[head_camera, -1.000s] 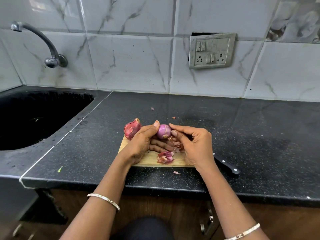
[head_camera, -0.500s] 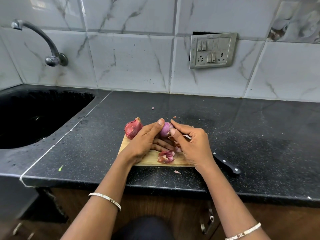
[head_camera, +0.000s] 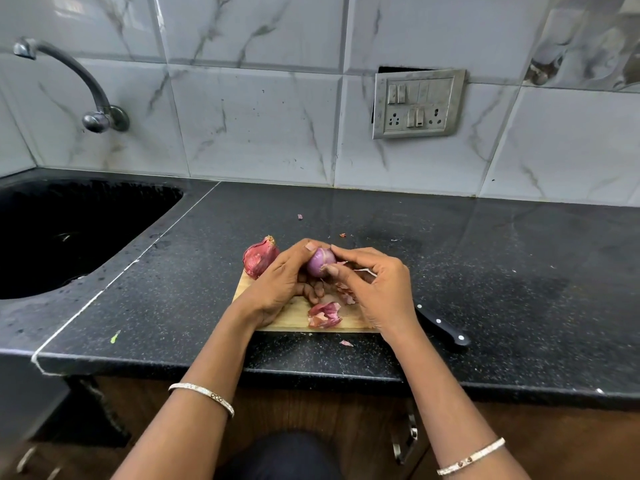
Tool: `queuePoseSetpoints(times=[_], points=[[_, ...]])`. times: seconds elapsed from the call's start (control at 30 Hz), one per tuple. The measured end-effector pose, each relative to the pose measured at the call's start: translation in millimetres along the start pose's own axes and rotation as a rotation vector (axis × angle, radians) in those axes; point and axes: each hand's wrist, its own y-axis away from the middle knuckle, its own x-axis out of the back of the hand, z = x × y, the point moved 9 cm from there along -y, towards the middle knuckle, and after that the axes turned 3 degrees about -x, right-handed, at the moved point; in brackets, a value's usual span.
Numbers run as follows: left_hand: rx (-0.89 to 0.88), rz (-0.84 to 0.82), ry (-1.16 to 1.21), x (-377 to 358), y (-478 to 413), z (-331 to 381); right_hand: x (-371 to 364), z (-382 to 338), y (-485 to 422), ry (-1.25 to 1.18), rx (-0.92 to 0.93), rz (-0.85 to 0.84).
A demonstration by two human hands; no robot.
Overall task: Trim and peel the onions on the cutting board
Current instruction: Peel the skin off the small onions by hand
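Nearest the bench (head_camera: 519, 271) edge, a small scrap of skin (head_camera: 346, 343) lies just off the cutting board (head_camera: 294, 315), and a black-handled knife (head_camera: 441, 327) rests on the bench behind the right wrist. On the board's near part sits a heap of peelings (head_camera: 325, 315).

Above it, the left hand (head_camera: 277, 282) cradles the small onion (head_camera: 320, 261), fingers curled under it and thumb on top. The right hand (head_camera: 377, 289) has closed in since a second ago: its thumb and forefinger, then held a little apart from the bulb, now pinch a strip of skin at the onion's right end. The bulb shows mostly glossy purple, so this one looks nearly peeled, with only the last scraps to pull off.

Farther back, at the board's far left corner, a second onion (head_camera: 260, 256) lies with its dry red skin on, untouched, so about half the job seems left.
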Motion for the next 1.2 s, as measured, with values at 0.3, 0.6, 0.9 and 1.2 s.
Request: queuePoseSetpoints(times=[0.3, 0.6, 0.9, 1.2], points=[[0.088, 0.067, 0.037, 2.7, 1.2, -3.0, 37.4, -6.7, 7.3, 0.476, -0.024, 0.213], [0.141, 0.152, 0.062, 9.6, 2.4, -5.9, 54.2, 44.1, 6.6, 0.835, -0.525, -0.174], [0.072, 0.127, 0.027, 7.5, 3.9, 3.1, 60.4, 12.2, -3.5, 0.576, -0.336, 0.012], [0.06, 0.136, 0.024, 6.9, 5.0, 4.3, -24.5, -42.2, -2.3, 0.194, -0.01, -0.319]])
